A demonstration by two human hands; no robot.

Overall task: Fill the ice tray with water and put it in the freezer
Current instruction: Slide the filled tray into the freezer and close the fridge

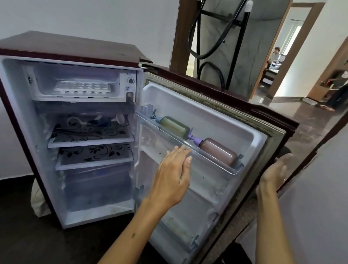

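A small maroon fridge stands with its door swung wide to the right. The white ice tray lies flat inside the open freezer compartment at the top. My left hand hovers in front of the door's inner side, fingers straight, holding nothing. My right hand rests open against the door's outer edge, palm turned toward it.
Two pump bottles, green and brown, lie in the door's upper rack. Patterned shelves fill the fridge body. A black metal stand rises behind the door. People sit and stand in the far rooms at the right.
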